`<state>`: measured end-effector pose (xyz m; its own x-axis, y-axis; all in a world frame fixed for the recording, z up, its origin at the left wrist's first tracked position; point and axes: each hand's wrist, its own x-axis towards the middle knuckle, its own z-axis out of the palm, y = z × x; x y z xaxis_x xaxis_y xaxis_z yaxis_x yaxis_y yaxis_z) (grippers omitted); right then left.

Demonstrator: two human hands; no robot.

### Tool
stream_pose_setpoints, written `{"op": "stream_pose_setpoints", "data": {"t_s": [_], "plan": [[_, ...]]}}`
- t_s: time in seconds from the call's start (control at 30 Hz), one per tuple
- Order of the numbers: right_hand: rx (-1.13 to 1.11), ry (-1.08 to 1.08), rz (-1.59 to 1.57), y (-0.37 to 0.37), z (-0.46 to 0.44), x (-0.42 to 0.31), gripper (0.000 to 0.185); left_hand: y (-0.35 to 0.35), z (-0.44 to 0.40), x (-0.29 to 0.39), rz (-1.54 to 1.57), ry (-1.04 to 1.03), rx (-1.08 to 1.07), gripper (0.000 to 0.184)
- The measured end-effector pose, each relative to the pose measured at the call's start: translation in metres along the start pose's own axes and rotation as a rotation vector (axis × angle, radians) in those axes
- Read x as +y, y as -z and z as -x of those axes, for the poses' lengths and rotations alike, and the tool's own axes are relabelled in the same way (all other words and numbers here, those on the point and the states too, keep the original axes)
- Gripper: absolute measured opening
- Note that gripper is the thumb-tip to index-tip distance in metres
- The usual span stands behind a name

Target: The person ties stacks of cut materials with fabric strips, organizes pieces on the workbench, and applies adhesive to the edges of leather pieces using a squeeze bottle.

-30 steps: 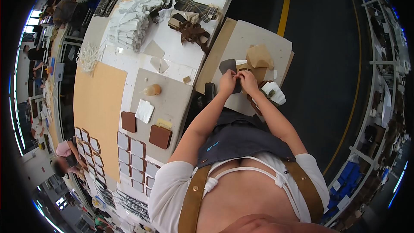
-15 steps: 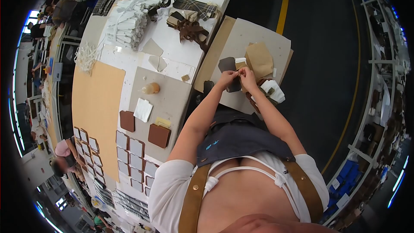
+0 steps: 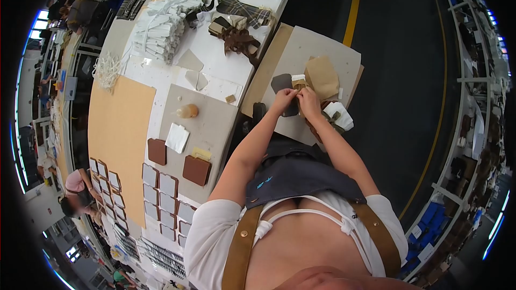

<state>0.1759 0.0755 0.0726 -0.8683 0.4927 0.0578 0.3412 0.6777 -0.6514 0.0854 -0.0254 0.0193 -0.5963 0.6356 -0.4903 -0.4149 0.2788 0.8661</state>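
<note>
Over the small board-topped stand (image 3: 344, 48), my left hand (image 3: 285, 100) and my right hand (image 3: 308, 103) meet fingertip to fingertip. Both are closed in a pinch on a small brown piece (image 3: 301, 84), its kind too small to make out. Under and beside my left hand lies a dark grey flat piece (image 3: 281, 81), partly covered by the fingers. A tan paper-like sheet (image 3: 322, 75) rests just beyond my right hand. Close to my right wrist is a heap of white and dark green material (image 3: 339, 117).
The long worktable at left holds brown panels (image 3: 196, 170), rows of grey-faced pieces (image 3: 168, 183), a bottle with orange-brown contents (image 3: 188, 111), white strips (image 3: 158, 35) and brown straps (image 3: 239, 40). Another person (image 3: 78, 188) works at the far left. Shelving (image 3: 457, 80) lines the right.
My fingertips have drawn closer together, and my right hand has turned slightly over the small brown piece, more of which shows. The view has shifted a little.
</note>
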Motion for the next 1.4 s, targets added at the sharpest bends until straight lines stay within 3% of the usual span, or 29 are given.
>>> {"op": "stream_pose_setpoints", "data": {"t_s": [0.1, 0.2, 0.23, 0.33, 0.43, 0.53, 0.63, 0.73, 0.83, 0.93, 1.07, 1.17, 1.27, 1.33, 1.4], "plan": [[-0.041, 0.067, 0.032, 0.005, -0.001, 0.006, 0.013, 0.001, -0.011, -0.018, -0.147, -0.208, 0.081, 0.026], [-0.128, 0.025, 0.062, 0.014, -0.007, 0.023, 0.014, 0.01, -0.008, -0.015, -0.296, -0.079, 0.251, 0.028], [-0.166, -0.011, 0.073, 0.014, -0.004, 0.029, 0.014, 0.017, -0.004, -0.021, -0.292, -0.152, 0.3, 0.028], [-0.112, 0.021, 0.136, 0.005, -0.007, 0.034, 0.017, 0.009, -0.002, -0.018, -0.445, -0.095, 0.384, 0.03], [-0.353, -0.155, 0.067, 0.01, -0.011, 0.051, 0.029, 0.016, 0.015, 0.01, -0.462, -0.226, 0.443, 0.04], [-0.191, -0.31, -0.017, -0.008, -0.005, 0.072, 0.052, 0.013, 0.008, -0.027, -0.846, -0.264, 0.786, 0.051], [-0.478, -0.768, -0.656, -0.012, -0.011, 0.063, 0.072, 0.017, 0.003, -0.044, -0.068, 0.147, 0.267, 0.062], [-0.59, -0.88, -0.699, -0.01, -0.012, 0.053, 0.069, 0.022, 0.01, -0.039, -0.198, 0.062, 0.242, 0.063], [-0.624, -0.846, -0.843, -0.004, -0.01, 0.041, 0.069, 0.036, 0.026, -0.015, 0.046, 0.066, 0.147, 0.064], [-0.608, -0.835, -0.94, 0.016, -0.007, 0.018, 0.067, 0.041, 0.049, 0.011, 0.09, 0.057, 0.187, 0.066], [-0.611, -0.795, -1.126, 0.026, -0.002, -0.006, 0.057, 0.055, 0.053, -0.001, 0.463, 0.19, -0.053, 0.059], [-0.598, -0.809, -1.179, 0.017, 0.0, 0.001, 0.053, 0.055, 0.07, 0.034, 0.437, 0.204, -0.127, 0.063], [-0.559, -0.822, -1.196, 0.012, -0.001, 0.013, 0.055, 0.052, 0.075, 0.053, 0.267, 0.055, -0.056, 0.05], [-0.506, -0.769, -1.255, 0.008, -0.003, 0.013, 0.058, 0.06, 0.064, 0.051, 0.079, -0.014, -0.036, 0.055], [-0.269, -0.638, -0.826, 0.002, -0.003, 0.009, 0.055, 0.066, 0.051, 0.059, -0.185, -0.112, 0.108, 0.058]]}}
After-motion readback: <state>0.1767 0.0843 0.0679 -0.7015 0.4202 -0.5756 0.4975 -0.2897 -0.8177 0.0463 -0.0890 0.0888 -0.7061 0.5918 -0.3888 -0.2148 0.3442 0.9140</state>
